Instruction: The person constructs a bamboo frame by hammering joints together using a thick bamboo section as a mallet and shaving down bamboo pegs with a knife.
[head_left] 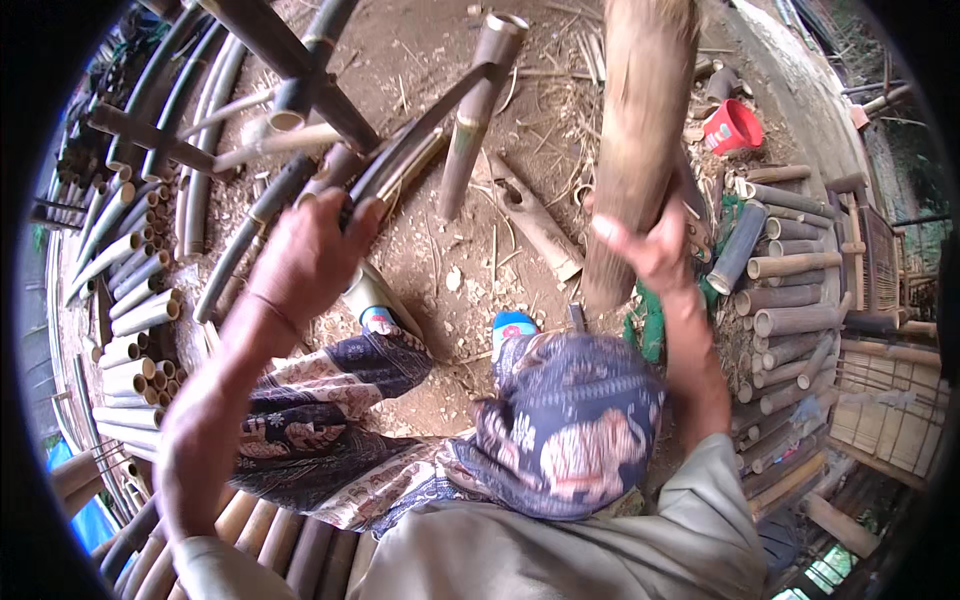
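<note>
My left hand (315, 245) is closed around the near end of a machete (425, 125), its long dark blade pointing away and to the right. The blade's far end overlaps a bamboo section (475, 125) with an open top; I cannot tell whether it is cutting into it. My right hand (655, 240) grips a thick, worn wooden log (640, 120) near its lower end, raised and slightly blurred. Between the hands, on the ground, lies a bamboo piece (535, 215) with a hole broken in its side.
Cut bamboo is stacked at the left (130, 320) and the right (800, 290). Bamboo poles (290, 60) cross at the upper left. A red bucket (733, 128) lies tipped at the upper right. Shavings cover the dirt floor (455, 290) around my feet. Green netting (652, 325) lies near my right knee.
</note>
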